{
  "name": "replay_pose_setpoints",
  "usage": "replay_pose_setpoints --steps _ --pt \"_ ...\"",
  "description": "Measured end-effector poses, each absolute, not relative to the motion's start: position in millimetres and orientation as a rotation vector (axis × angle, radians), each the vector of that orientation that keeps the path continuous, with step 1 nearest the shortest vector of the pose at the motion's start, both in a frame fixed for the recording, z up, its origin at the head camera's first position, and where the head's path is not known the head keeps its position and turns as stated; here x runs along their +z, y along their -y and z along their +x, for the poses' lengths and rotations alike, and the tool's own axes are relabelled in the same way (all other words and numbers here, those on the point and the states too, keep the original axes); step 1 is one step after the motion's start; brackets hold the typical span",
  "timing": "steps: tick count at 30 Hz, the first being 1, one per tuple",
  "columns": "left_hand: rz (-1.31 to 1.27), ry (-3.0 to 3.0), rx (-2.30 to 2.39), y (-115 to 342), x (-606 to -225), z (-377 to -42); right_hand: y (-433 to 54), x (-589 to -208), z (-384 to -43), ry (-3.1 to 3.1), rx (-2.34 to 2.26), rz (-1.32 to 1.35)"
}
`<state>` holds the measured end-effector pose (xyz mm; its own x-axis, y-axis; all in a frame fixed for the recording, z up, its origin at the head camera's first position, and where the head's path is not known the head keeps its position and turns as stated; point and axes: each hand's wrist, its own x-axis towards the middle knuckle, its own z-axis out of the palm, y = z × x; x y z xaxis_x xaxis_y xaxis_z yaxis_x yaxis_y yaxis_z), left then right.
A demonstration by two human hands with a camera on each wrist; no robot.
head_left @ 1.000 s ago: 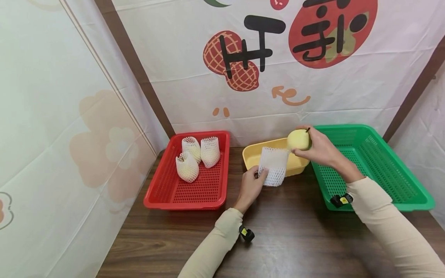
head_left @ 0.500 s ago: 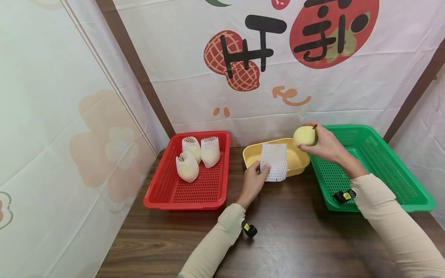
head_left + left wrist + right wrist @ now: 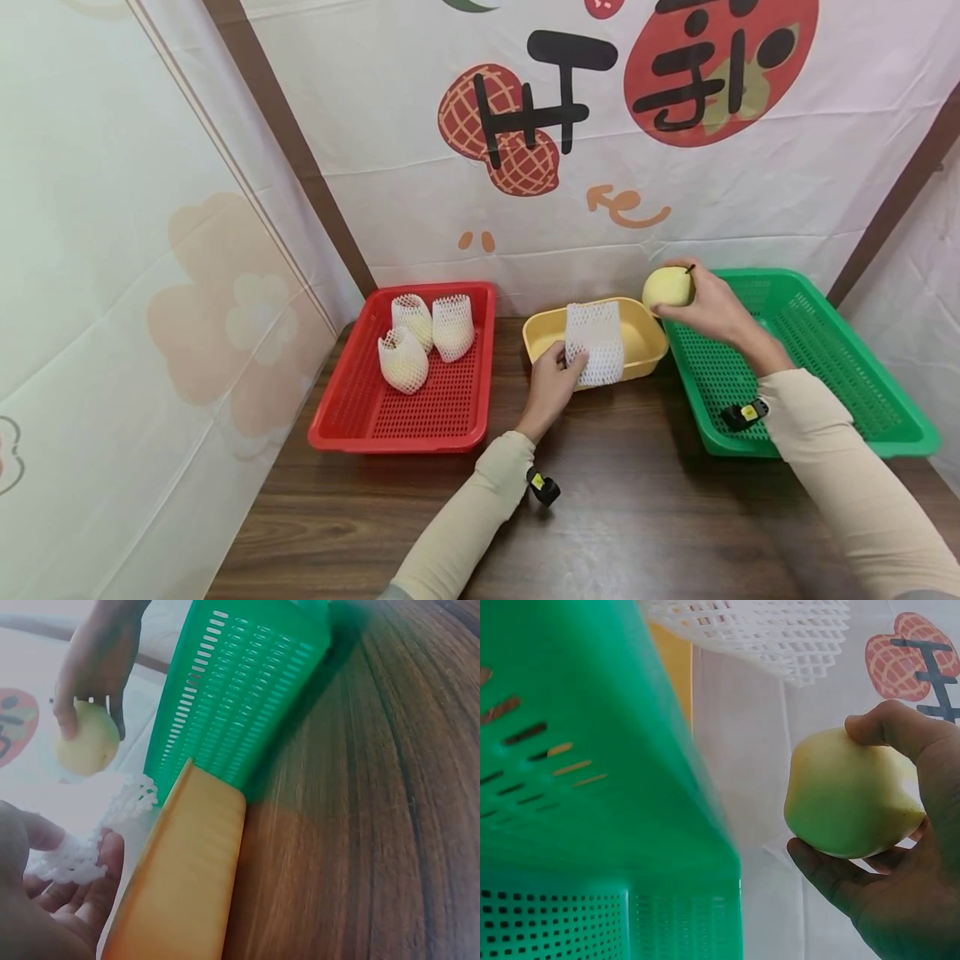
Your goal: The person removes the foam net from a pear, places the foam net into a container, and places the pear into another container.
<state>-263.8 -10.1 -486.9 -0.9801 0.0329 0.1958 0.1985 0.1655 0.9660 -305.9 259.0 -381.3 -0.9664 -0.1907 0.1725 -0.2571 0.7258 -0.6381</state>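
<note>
In the head view my left hand pinches a white foam net sleeve by its lower left side, in front of the yellow tray. The sleeve looks flat and holds no fruit. My right hand grips a pale yellow pear, its dark stem pointing up and right, above the tray's right end and beside the green basket's left rim. Thumb and fingers wrap the pear in the right wrist view. A gap separates the pear from the sleeve.
A red basket at left holds 3 pears in foam nets. The green basket stands at right on the brown wooden table. A printed cloth wall rises close behind the containers.
My right hand has carried the pear rightward and slightly up, away from the sleeve. My left hand has shifted slightly up and right, still holding the foam net sleeve.
</note>
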Motion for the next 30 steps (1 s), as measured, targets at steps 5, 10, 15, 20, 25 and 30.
replay_pose_setpoints --steps 5,10,15,20,25,30 --pt "-0.236 2.287 -1.947 4 -485 -267 -265 -385 -310 2.827 1.075 0.350" --pt "-0.223 2.305 -1.923 0 -484 -272 -272 -387 -313 2.823 1.085 0.321" --pt "-0.214 2.326 -1.910 -2 -481 -276 -279 -389 -315 2.842 1.096 0.303" --pt "-0.201 2.342 -1.929 -5 -480 -280 -285 -393 -318 2.857 1.099 0.285" --pt "-0.178 2.372 -1.918 -9 -480 -285 -289 -395 -322 2.862 1.091 0.260" --pt "-0.161 2.394 -1.925 -13 -479 -291 -294 -397 -324 2.878 1.099 0.241"
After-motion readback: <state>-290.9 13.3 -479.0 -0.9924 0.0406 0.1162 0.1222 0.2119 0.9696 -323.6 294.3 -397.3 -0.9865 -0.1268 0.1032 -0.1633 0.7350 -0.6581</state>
